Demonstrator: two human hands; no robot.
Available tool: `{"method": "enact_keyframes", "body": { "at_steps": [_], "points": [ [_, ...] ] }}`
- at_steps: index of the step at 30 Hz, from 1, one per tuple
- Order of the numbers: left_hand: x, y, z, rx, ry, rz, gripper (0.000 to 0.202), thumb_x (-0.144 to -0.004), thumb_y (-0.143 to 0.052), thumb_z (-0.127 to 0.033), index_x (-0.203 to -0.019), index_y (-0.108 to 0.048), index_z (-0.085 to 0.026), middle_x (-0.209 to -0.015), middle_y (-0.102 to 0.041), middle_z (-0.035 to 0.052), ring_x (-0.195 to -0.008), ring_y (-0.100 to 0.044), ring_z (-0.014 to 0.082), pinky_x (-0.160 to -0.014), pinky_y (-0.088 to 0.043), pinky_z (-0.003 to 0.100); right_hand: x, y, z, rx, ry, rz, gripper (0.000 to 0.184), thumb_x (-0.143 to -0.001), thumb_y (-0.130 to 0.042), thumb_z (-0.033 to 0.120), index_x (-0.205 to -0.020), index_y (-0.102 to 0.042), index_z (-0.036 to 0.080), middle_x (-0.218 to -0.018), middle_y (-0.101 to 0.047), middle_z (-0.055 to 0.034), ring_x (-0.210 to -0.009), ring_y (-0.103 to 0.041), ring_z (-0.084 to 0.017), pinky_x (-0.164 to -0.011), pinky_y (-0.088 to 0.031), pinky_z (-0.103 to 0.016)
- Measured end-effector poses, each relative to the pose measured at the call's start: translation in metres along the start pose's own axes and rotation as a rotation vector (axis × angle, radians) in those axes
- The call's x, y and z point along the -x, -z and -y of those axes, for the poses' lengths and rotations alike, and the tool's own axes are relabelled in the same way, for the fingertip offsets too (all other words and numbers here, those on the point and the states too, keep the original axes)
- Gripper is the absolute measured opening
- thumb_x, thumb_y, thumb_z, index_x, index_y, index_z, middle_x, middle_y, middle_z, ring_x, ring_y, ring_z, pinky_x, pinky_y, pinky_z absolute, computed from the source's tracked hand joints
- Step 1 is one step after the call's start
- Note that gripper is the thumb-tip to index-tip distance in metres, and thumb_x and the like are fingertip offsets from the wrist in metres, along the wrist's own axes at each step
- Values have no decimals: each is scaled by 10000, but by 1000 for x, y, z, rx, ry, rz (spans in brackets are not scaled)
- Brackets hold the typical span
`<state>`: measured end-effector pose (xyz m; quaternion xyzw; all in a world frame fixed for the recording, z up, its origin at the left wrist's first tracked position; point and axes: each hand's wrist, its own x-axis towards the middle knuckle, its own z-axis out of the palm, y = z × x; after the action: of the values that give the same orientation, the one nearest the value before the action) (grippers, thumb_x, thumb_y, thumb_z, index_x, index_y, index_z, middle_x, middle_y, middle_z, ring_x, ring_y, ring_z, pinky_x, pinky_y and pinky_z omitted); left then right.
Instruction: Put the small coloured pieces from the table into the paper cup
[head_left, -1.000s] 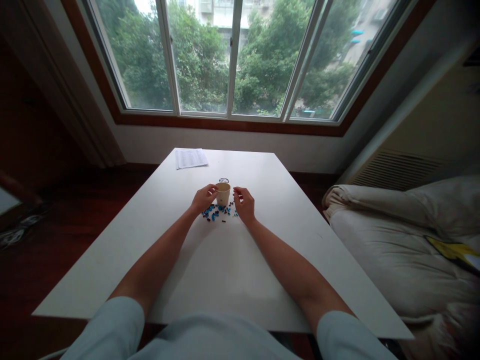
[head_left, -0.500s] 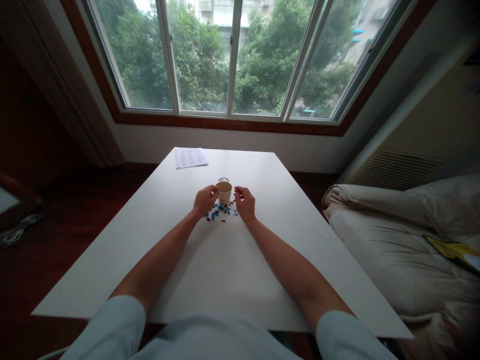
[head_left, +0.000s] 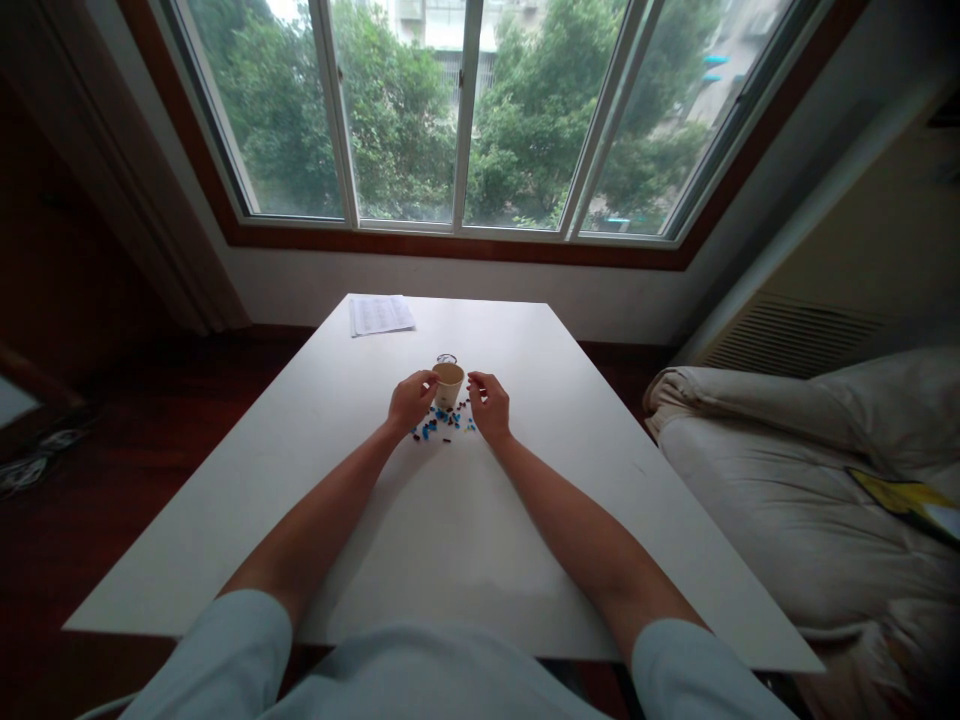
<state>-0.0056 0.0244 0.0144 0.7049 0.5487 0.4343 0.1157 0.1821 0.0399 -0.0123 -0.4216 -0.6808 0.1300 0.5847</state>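
The paper cup [head_left: 448, 383] stands mid-counter [head_left: 420, 540], small pieces [head_left: 442, 425] scattered just before it; the left hand [head_left: 410, 402] curls at its rim, the right hand [head_left: 491, 405] curls just beside it; this looks like fine picking, which calls for a precise fingertip pinch; whether either hand grips a piece is too small to tell; a dark object [head_left: 447, 358] behind the cup is half hidden.

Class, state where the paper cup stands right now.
In the head view, the paper cup stands between the left hand and right hand, beyond the scattered pieces.

Matt white table [head_left: 420, 560]; seemingly paper cup [head_left: 448, 384].
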Motion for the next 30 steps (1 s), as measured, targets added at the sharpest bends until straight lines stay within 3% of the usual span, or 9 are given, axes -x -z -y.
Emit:
{"method": "enact_keyframes", "body": {
  "at_steps": [4,8,13,19,24,30],
  "points": [
    [1,-1,0,68,24,35,273,-898,-519,-208,-1130,-661,-229,-1036,-726,42,-720,-628,135,-694,-492,259,0,1,3,25,21,4,269,-957,-436,285,-1109,-644,207,-1036,-673,-80,-850,-634,-183,-710,-569,-322],
    [-1,4,7,93,64,33,339,-896,-503,-197,-1212,-619,-241,-1012,-721,25,-687,-624,118,-663,-492,242,0,3,5,80,94,24,281,-954,-435,264,-1147,-636,223,-1098,-667,-88,-1003,-620,-220,-835,-563,-382],
    [-7,10,35,-29,65,18,242,-877,-512,-191,-1035,-694,-205,-1046,-708,57,-792,-634,150,-772,-509,281,-2,3,5,115,209,85,317,-945,-463,238,-1226,-609,230,-1185,-647,-93,-1151,-565,-247,-1009,-485,-464],
    [-5,10,57,-280,110,195,140,-795,-623,-249,-872,-734,-214,-916,-711,60,-822,-624,186,-789,-488,294,-4,0,5,133,250,148,337,-928,-509,245,-1252,-599,267,-1284,-597,-82,-1233,-518,-255,-1061,-448,-492],
    [1,6,55,-366,118,214,103,-756,-672,-316,-764,-722,-225,-832,-701,61,-801,-614,193,-726,-469,276,-3,0,-2,156,196,120,330,-897,-557,250,-1224,-593,268,-1340,-520,-98,-1268,-480,-267,-1015,-486,-484],
    [4,-2,49,-353,140,177,148,-764,-692,-362,-751,-699,-215,-826,-686,75,-784,-603,197,-691,-456,276,-1,-1,-12,133,104,77,300,-876,-567,280,-1171,-567,225,-1190,-547,-109,-1043,-560,-233,-727,-555,-353]
  ]
}}
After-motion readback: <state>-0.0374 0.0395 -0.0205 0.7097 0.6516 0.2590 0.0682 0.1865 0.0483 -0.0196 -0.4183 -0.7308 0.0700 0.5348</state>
